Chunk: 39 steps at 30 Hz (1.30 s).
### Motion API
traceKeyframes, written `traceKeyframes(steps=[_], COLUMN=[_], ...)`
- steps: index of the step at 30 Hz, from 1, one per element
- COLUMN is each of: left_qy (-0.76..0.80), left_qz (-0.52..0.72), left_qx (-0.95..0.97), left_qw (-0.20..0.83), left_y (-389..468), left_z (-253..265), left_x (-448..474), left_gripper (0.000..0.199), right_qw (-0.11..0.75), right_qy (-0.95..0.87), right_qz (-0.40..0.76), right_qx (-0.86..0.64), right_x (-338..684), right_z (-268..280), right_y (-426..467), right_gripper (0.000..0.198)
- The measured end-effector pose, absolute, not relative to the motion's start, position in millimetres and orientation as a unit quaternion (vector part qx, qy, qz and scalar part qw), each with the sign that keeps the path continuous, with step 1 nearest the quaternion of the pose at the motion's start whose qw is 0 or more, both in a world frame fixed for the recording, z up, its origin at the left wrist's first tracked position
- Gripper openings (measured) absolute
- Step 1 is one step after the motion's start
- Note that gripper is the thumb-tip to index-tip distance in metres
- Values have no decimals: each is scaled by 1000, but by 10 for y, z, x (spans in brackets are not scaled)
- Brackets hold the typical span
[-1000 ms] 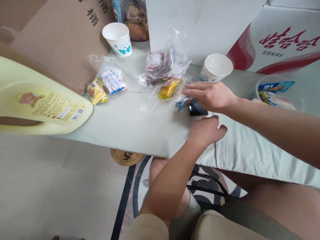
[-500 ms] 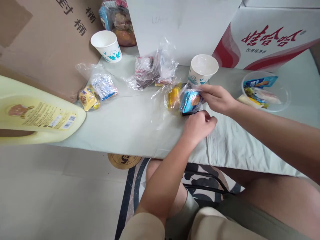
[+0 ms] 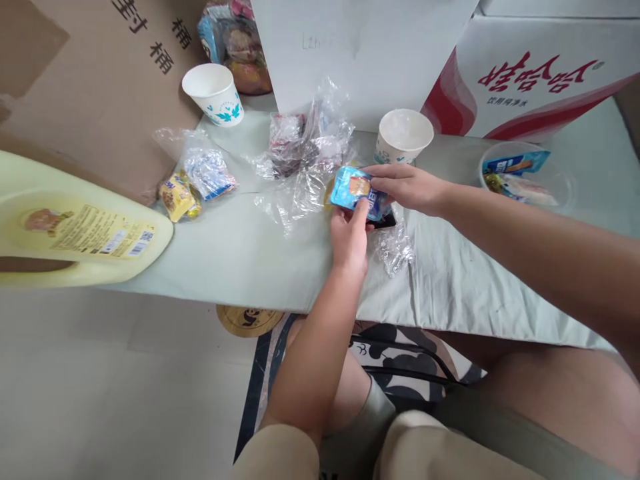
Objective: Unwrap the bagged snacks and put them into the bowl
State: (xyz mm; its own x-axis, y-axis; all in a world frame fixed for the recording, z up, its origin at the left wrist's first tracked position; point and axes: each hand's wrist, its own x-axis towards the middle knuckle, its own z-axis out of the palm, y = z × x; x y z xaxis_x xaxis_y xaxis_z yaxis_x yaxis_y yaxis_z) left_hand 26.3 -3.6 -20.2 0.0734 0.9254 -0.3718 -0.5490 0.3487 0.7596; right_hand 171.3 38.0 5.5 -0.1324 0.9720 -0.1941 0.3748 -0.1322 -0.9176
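A blue snack packet (image 3: 350,191) with a biscuit-like picture is held over the table. My left hand (image 3: 349,241) grips its lower edge, thumb on top. My right hand (image 3: 413,189) has its fingers closed on the packet's right side. Underneath lies a dark flat item (image 3: 385,220), mostly hidden. A crumpled clear plastic bag (image 3: 395,248) lies just right of my left hand. Behind the packet, another clear bag (image 3: 295,200) spreads leftward beside bagged dark-red snacks (image 3: 287,137). A white paper cup (image 3: 406,133) stands just beyond my right hand.
At right sits a clear round bowl (image 3: 565,190) with snack packets. Another paper cup (image 3: 213,93), bagged snacks (image 3: 205,173) and a pale yellow jug (image 3: 85,227) are on the left. A brown carton (image 3: 100,87), a white box (image 3: 365,60) and a red-and-white carton (image 3: 540,80) line the back.
Both hands have moved left with the blue packet, which now shows its front outside the clear bag. My left hand has taken hold of it. Crumpled plastic now lies to the right.
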Motion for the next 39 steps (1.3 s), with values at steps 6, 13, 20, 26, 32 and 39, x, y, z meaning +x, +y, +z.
traceKeyframes(steps=[6, 13, 20, 26, 32, 39], left_qy=[406, 376, 396, 330, 302, 268], left_qz=[583, 623, 622, 656, 439, 178], left_qx=[156, 148, 162, 264, 444, 514], left_qw=[686, 670, 655, 625, 721, 795], left_y=[-1, -32, 239, 124, -216, -637], left_z=[-154, -140, -189, -52, -220, -411], left_x=[209, 140, -144, -97, 264, 850], left_gripper=[20, 27, 26, 17, 48, 60], right_qw=[310, 366, 416, 440, 511, 546], right_qy=[-600, -590, -544, -490, -444, -445], right_qz=[417, 340, 321, 325, 350, 415], right_qx=[-608, -635, -654, -679, -647, -576], right_x=[1769, 1972, 2218, 2421, 2471, 2419], right_z=[139, 236, 119, 74, -182, -520], right_y=[292, -114, -895, -1465, -1766, -1751], right_gripper=[43, 31, 24, 29, 34, 48])
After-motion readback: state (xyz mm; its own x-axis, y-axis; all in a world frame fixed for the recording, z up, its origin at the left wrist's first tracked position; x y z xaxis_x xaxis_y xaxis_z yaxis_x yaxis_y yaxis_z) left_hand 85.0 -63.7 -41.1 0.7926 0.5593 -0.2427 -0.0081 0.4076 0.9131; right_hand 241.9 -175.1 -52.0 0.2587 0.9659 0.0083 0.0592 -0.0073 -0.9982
